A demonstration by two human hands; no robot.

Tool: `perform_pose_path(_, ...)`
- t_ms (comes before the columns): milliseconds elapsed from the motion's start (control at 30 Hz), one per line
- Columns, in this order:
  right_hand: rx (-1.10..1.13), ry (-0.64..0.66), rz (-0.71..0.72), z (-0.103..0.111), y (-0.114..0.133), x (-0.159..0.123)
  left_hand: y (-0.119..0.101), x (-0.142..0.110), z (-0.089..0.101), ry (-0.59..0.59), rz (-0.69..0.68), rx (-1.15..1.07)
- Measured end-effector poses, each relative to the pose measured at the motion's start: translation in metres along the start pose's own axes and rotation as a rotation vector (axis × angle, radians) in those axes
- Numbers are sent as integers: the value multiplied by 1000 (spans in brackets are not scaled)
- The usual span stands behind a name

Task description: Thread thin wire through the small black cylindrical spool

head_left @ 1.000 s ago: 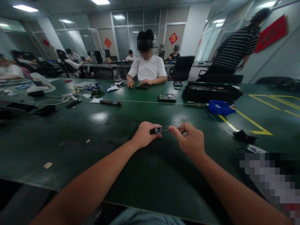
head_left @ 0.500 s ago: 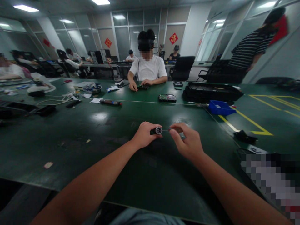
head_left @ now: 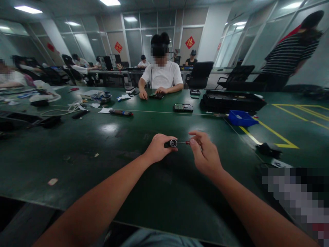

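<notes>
My left hand (head_left: 159, 147) is closed around a small black cylindrical part (head_left: 173, 143), its round silver-rimmed end facing me. In my right hand (head_left: 207, 152) is a slim screwdriver (head_left: 187, 142), its reddish handle between thumb and fingers. The thin metal shaft points left and its tip meets the cylinder's rim; whether it goes inside I cannot make out. Both hands are held above the green table (head_left: 154, 192), close together. Most of the cylinder's body is hidden by my left fingers.
A blue bin (head_left: 241, 118) and a black tray (head_left: 232, 101) lie at the right back. Beyond my hands is a hard drive (head_left: 183, 107). A pen-like tool (head_left: 121, 112) rests farther left. Across the table sits a co-worker (head_left: 162, 73), hands on another drive.
My right fingers have shifted slightly right and opened a little around the screwdriver, showing more of its reddish handle. The left hand stays put. A person at the far right has moved right.
</notes>
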State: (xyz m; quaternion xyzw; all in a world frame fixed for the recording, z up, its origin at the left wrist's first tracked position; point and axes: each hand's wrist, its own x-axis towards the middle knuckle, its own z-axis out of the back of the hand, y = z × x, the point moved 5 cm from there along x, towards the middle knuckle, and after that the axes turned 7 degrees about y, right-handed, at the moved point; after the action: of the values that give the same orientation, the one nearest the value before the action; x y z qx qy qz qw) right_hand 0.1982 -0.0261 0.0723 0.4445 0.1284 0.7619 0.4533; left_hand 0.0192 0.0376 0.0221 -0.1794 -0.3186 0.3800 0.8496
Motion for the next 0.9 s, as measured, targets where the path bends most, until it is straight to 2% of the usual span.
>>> perform_pose_path(133,232,-87,-160,-5,-16,0,0,0,0,-7,13,25)
perform_pose_path(300,477,-168,-299,-10,-39,4,-3,-1,0,41,-18,36)
perform_pose_path(400,703,-159,-406,-15,-53,6,-3,0,2,33,-29,22)
perform_pose_path(467,767,-159,-432,-17,-57,6,-1,0,3,13,-5,37)
perform_pose_path(600,574,-242,-338,-9,-49,4,3,1,3,9,39,54)
perform_pose_path(800,259,-176,-249,-4,-29,1,0,0,2,14,36,45)
perform_pose_path(900,193,-164,-225,-2,-25,1,0,0,2,5,46,42)
